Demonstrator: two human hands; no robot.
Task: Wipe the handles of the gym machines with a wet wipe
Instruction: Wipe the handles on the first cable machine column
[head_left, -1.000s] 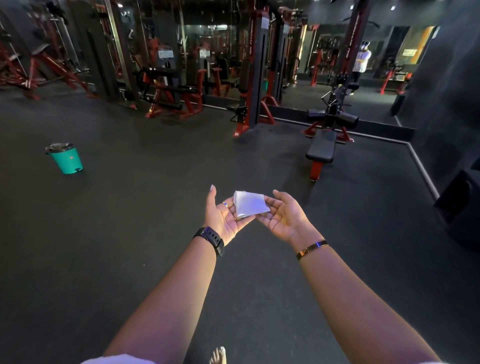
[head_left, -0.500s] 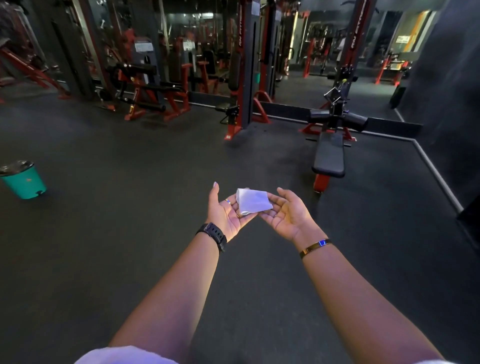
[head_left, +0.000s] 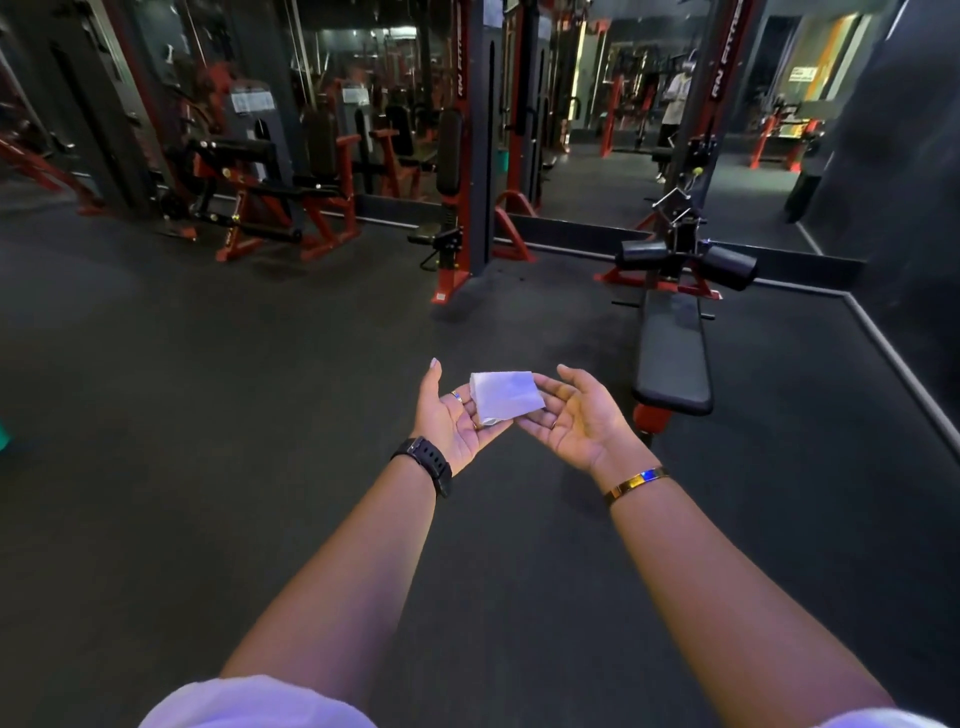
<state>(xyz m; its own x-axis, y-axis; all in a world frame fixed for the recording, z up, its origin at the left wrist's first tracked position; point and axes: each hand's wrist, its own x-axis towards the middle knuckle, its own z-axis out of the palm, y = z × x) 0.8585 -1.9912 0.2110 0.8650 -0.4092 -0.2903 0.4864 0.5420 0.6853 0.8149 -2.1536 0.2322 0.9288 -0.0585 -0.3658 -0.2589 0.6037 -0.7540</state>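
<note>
The person held both hands palm up above the dark floor, just left of the black padded bench. The folded white wet wipe lay across the left hand's straightened fingers, with the thumb raised clear. The right hand, loosely open, touched the wipe's edge. Red-framed machines stood beyond the bench.

Wipe: plain white. Watch: black. Bangle: gold w/ blue glint. Sleeves: white. Floor: dark grey, faint speckle. Bench: black pad, red legs. Cable machine: red & black frame, white lettering on red upright. Sliver at left edge: teal.
</note>
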